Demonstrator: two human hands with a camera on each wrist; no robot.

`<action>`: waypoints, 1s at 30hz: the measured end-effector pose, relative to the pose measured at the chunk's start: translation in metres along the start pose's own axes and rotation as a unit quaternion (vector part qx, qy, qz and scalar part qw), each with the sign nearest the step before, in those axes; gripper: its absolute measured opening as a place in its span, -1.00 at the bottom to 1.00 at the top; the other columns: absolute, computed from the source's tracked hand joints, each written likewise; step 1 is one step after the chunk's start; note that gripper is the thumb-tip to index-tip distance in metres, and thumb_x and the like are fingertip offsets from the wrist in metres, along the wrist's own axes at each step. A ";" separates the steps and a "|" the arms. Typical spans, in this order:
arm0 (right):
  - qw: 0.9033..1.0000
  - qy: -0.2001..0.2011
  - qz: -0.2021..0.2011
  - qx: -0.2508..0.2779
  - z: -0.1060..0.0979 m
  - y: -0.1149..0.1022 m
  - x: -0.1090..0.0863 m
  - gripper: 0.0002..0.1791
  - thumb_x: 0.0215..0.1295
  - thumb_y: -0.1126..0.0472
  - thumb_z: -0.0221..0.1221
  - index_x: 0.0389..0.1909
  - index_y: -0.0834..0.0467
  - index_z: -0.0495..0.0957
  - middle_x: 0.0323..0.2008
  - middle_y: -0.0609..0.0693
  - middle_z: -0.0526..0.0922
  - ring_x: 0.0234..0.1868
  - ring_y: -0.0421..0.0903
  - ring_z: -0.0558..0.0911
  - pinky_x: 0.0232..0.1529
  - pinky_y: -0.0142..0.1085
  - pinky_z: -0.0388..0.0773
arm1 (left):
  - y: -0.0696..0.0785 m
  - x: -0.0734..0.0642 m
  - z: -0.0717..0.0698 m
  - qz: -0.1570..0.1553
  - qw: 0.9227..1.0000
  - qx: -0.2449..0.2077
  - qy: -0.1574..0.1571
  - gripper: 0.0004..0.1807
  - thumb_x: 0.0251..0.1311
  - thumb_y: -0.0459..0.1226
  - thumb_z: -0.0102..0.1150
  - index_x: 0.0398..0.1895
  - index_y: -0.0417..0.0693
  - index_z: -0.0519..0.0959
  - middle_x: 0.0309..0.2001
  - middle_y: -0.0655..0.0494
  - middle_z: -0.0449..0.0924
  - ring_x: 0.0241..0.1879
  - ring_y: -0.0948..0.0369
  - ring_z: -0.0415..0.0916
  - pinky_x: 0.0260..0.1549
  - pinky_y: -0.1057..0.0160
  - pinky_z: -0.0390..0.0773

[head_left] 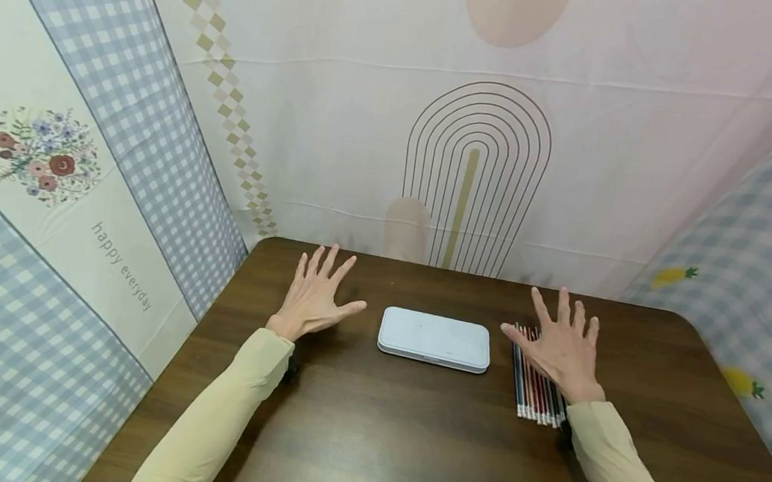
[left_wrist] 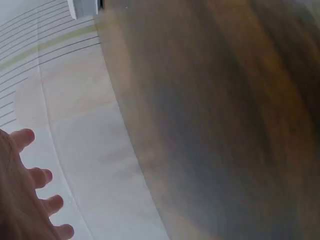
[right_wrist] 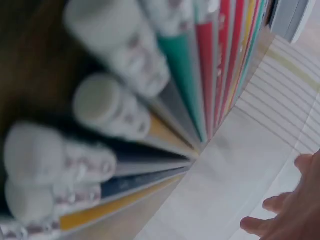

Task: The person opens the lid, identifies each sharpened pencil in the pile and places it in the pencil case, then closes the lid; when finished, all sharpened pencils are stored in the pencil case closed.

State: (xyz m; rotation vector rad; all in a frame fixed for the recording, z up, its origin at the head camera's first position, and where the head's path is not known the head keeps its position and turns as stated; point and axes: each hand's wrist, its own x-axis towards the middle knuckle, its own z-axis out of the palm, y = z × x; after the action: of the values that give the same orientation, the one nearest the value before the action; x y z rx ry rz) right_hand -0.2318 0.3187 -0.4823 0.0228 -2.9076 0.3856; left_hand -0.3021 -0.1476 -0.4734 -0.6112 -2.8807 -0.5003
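A pale, light-blue flat case (head_left: 434, 337) with rounded corners lies closed on the table between the two hands. My left hand (head_left: 316, 296) is to its left, fingers spread, holding nothing. To the right of the case, several pencils (head_left: 534, 389) with white eraser ends lie side by side, erasers toward me. Over their upper part my right hand (head_left: 561, 348) hovers with spread fingers and grips nothing, hiding some of them. In the right wrist view the eraser ends of the pencils (right_wrist: 112, 107) show large, in red, green, blue and yellow.
The dark brown wooden table (head_left: 372, 442) reaches back to a white patterned cloth (head_left: 339, 141). Checked cloth hangs on the left (head_left: 135, 81) and on the right (head_left: 749, 236), close to the table's sides.
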 end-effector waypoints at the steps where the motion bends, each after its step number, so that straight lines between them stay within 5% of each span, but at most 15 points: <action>1: 1.000 0.008 -0.004 0.002 0.000 -0.002 0.000 0.18 0.37 -0.61 0.12 0.80 -0.05 0.00 0.73 0.49 -0.11 0.64 0.65 0.01 0.54 0.64 -0.19 | 0.001 0.000 0.000 -0.002 1.000 -0.026 0.000 0.13 0.31 0.50 0.00 0.81 0.19 0.06 0.82 -0.15 -0.14 0.79 -0.26 -0.21 0.72 -0.42 -0.25; 4: 0.999 0.037 -0.025 0.014 -0.001 -0.011 -0.001 0.20 0.32 -0.55 0.24 0.77 0.04 0.08 0.67 0.51 0.05 0.60 0.59 0.13 0.55 0.58 -0.08 | 0.007 0.000 0.000 -0.012 0.991 -0.131 -0.011 0.12 0.34 0.44 0.09 0.81 0.17 0.02 0.82 -0.14 -0.15 0.78 -0.27 -0.15 0.68 -0.48 -0.12; 7: 0.996 0.062 -0.052 0.030 -0.003 -0.022 -0.001 0.17 0.30 -0.45 0.34 0.72 0.11 0.17 0.59 0.49 0.23 0.55 0.53 0.25 0.52 0.53 0.05 | 0.012 -0.001 0.001 -0.019 0.972 -0.230 -0.036 0.12 0.37 0.33 0.20 0.82 0.11 -0.02 0.82 -0.14 -0.12 0.78 -0.27 -0.13 0.66 -0.50 -0.04; 12: 0.993 0.061 -0.090 0.053 -0.004 -0.042 -0.002 0.04 0.33 -0.33 0.40 0.62 0.22 0.33 0.47 0.43 0.43 0.47 0.45 0.41 0.46 0.46 0.21 | 0.021 0.002 0.006 -0.019 0.951 -0.301 -0.071 0.12 0.34 0.14 0.35 0.78 -0.12 0.04 0.69 -0.23 0.23 0.67 -0.24 0.20 0.64 -0.34 0.20; 23: 0.974 0.016 -0.221 0.046 0.024 -0.094 -0.020 -0.27 0.23 -0.04 0.57 0.25 0.36 0.66 0.20 0.29 0.71 0.21 0.24 0.68 0.28 0.20 0.60 | 0.031 -0.012 0.030 0.007 0.967 -0.222 -0.127 0.14 0.05 -0.02 0.63 0.65 -0.27 0.29 0.56 -0.22 0.44 0.56 -0.15 0.39 0.57 -0.20 0.38; 30: 0.972 -0.027 -0.233 -0.003 0.035 -0.110 -0.020 -0.27 0.20 -0.08 0.60 0.22 0.34 0.69 0.25 0.24 0.68 0.24 0.16 0.67 0.33 0.09 0.63 | 0.048 -0.001 0.041 0.024 0.964 -0.210 -0.161 0.18 0.02 -0.09 0.70 0.68 -0.21 0.25 0.63 -0.23 0.33 0.64 -0.21 0.22 0.64 -0.25 0.25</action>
State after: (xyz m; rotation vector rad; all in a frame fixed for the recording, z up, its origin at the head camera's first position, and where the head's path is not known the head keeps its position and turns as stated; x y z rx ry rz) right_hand -0.2142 0.2030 -0.4913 0.7079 -2.8298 0.2936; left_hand -0.2844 -0.0922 -0.4977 -0.8941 -3.0623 -1.1178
